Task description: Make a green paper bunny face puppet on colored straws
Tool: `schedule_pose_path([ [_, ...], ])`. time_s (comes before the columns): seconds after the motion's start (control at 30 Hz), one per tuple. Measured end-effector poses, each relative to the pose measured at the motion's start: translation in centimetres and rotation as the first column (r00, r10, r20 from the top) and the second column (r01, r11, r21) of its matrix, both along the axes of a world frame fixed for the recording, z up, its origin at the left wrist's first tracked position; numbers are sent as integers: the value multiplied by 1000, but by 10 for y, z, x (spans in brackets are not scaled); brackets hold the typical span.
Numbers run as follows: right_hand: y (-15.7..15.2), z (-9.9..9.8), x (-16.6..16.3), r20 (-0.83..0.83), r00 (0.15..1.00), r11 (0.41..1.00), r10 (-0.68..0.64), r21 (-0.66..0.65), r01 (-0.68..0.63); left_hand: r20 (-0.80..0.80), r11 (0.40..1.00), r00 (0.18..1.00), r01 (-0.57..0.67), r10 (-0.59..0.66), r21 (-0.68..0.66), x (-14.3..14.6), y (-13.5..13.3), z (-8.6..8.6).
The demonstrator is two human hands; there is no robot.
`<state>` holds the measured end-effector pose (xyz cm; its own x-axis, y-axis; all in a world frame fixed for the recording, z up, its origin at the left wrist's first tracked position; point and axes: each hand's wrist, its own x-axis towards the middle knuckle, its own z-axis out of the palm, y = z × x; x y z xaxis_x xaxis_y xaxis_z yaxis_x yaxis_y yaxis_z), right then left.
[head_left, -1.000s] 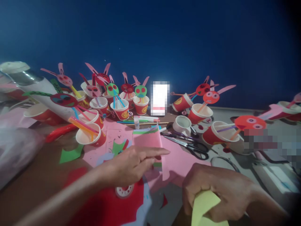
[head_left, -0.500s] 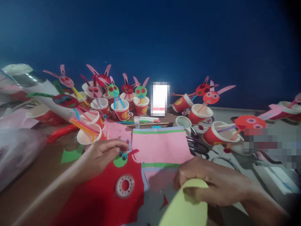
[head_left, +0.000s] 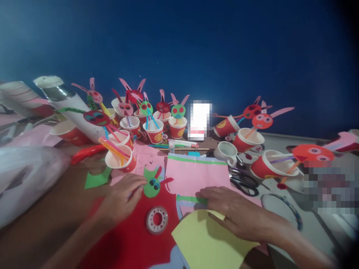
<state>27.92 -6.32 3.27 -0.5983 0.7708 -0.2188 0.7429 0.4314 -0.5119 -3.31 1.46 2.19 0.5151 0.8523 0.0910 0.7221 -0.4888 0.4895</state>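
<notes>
My left hand [head_left: 120,198] rests on a red paper sheet [head_left: 126,239], fingers loosely curled and touching the edge of a green paper face [head_left: 151,186]. My right hand [head_left: 232,213] lies flat with fingers stretched out on a yellow paper sheet [head_left: 207,243], fingertips reaching the pink paper sheet [head_left: 196,175] with green strips. A roll of tape [head_left: 157,220] sits on the red sheet between my hands.
Several red paper cups [head_left: 120,162] with straws and paper bunny faces crowd the back and right [head_left: 266,166]. Black scissors [head_left: 244,181] and a white cup [head_left: 226,151] lie right of the pink sheet. A plastic bag [head_left: 25,179] is at the left.
My right hand went from gripping the curled yellow sheet to pressing it flat on the table. My left hand let the pink sheet drop and moved to the green face.
</notes>
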Motion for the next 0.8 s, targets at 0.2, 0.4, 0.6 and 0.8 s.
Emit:
schedule_pose_path([
  [0.2,5,2,1,-69,998,1000,2,-4,-2,-112,983,987,126,-111,135,-9,1,-19],
  [0.4,7,-1,1,-87,996,1000,6,9,-5,-179,936,964,240,-197,256,-18,7,-42],
  [0.6,9,-3,-6,-111,993,998,31,48,-26,-218,942,952,260,-214,212,-17,5,-43],
  [0.8,11,-9,-8,-110,993,998,43,51,-38,-183,965,957,246,-227,94,-8,1,-31],
])
